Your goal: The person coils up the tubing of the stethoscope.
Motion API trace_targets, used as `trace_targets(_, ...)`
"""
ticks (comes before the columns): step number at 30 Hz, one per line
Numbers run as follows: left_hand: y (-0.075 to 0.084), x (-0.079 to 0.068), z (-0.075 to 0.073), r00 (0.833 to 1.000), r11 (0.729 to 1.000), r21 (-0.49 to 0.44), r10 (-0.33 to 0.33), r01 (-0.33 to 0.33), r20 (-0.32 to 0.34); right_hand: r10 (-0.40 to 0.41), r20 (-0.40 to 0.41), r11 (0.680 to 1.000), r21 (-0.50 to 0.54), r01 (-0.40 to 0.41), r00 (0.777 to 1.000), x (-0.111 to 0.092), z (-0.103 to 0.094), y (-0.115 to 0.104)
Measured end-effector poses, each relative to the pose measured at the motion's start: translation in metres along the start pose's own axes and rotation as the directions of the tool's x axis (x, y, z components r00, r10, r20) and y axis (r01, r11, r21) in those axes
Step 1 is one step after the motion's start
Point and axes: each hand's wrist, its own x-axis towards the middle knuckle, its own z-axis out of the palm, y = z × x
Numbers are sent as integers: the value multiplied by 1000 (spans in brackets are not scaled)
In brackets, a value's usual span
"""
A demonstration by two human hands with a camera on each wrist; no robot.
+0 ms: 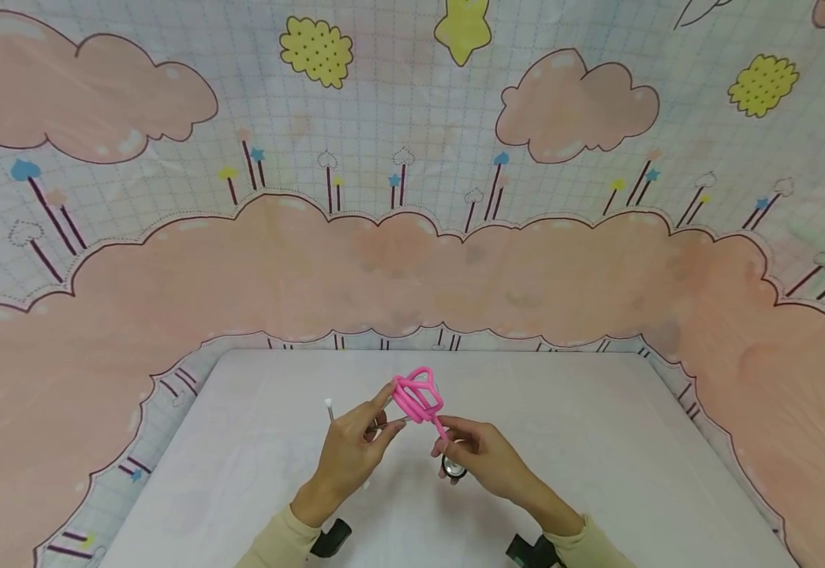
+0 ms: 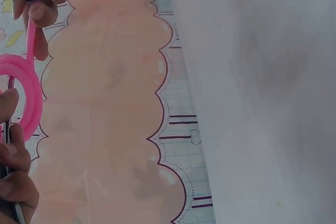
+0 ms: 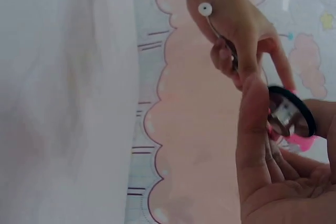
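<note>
A stethoscope with a pink tube wound into loops is held up over the white table, between both hands. My left hand grips its metal ear tubes, with fingertips right at the coil. One white ear tip sticks out past the back of that hand. My right hand pinches the straight end of the tube beside the round chest piece. This black-rimmed disc shows large among the right fingers in the right wrist view. In the left wrist view, the pink loops are cut off by the frame edge.
Beneath the hands spreads a white tabletop, its straight far edge in front of a cloth printed with clouds and stars. Black devices are at both wrists, by the light yellow sleeves.
</note>
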Motion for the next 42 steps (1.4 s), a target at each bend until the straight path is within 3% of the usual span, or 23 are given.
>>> trace_targets(5,-1,-1,2,1000,999,49,-18,18,0,-35,-24,999,1,35,999,0,-1,1)
trace_targets(14,-2,-2,4,999,996,73,-47,48,-13,-50,6,997,-52,50,999,0,0,-3)
trace_targets(27,0,-5,7,1000,997,76,-27,28,-15,-45,-16,994,-96,43,999,-4,3,1)
trace_targets(36,0,-5,9,999,996,85,-37,38,-9,-133,-49,990,-62,130,990,-2,8,6)
trace_targets(42,-1,-5,9,999,995,92,-38,39,-12,-202,-17,979,-13,201,979,-1,7,8)
